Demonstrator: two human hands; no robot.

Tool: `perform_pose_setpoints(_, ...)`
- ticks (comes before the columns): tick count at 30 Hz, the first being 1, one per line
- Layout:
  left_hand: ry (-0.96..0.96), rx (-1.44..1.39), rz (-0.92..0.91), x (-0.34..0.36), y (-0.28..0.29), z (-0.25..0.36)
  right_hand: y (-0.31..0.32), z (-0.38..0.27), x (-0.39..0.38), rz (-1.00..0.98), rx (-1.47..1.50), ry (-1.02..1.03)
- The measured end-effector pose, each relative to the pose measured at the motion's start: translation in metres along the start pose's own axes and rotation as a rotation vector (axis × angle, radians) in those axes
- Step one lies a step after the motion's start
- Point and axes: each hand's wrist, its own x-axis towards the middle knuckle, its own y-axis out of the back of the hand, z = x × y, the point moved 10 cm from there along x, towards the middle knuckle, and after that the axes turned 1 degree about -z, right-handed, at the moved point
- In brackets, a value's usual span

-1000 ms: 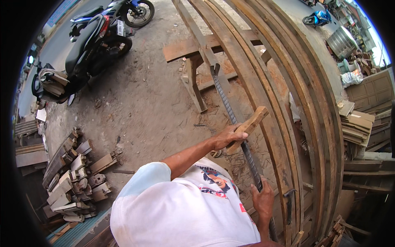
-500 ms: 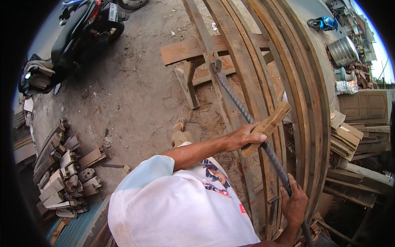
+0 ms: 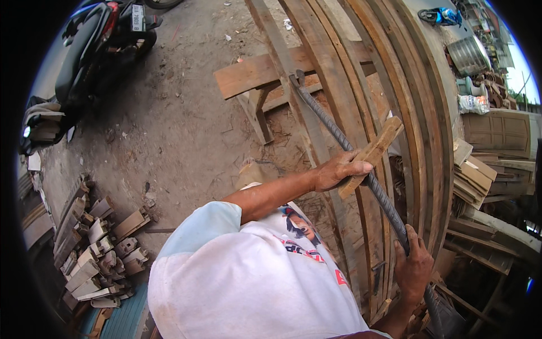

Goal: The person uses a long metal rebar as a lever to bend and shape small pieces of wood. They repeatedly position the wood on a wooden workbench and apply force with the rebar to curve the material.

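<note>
A long pry bar of ribbed steel [image 3: 326, 120] slants across several long wooden planks [image 3: 330, 73]. Its forked claw end rests at the edge of the leftmost plank. Between the bar and the planks lies a short wooden block [image 3: 387, 137], set crosswise to the bar. My left hand [image 3: 337, 170] is closed round the near part of this block, its thumb by the bar. Farther down the bar, my right hand [image 3: 415, 264] wraps round the shaft. The bar's lower end runs past that hand toward the bottom edge. Whether the claw grips a nail I cannot tell.
A wooden trestle [image 3: 248, 76] supports the planks. Scrap wood blocks [image 3: 107, 248] lie piled at the left, below a parked motorbike [image 3: 84, 56]. Stacked boards [image 3: 474, 175] and a panelled door [image 3: 497, 130] stand at the right, near a metal drum [image 3: 470, 55].
The view has shifted slightly. My right hand and the bar's lower part sit a little farther right, and my left hand still holds the block. The claw remains at the same plank.
</note>
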Motion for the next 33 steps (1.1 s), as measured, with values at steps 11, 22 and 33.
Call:
perform_pose_setpoints(11,0.12,0.299,-0.017,0.014,0.016,-0.036,-0.081,0.052,-0.017,-0.183,0.052,-0.208)
perform_pose_setpoints(22,0.287,0.501,0.014,0.004,0.015,-0.044,-0.147,0.061,-0.034,-0.059,0.11,-0.1)
perform_pose_setpoints(33,0.293,0.6,0.088,0.005,0.025,-0.065,-0.19,0.068,-0.033,-0.099,0.262,-0.143)
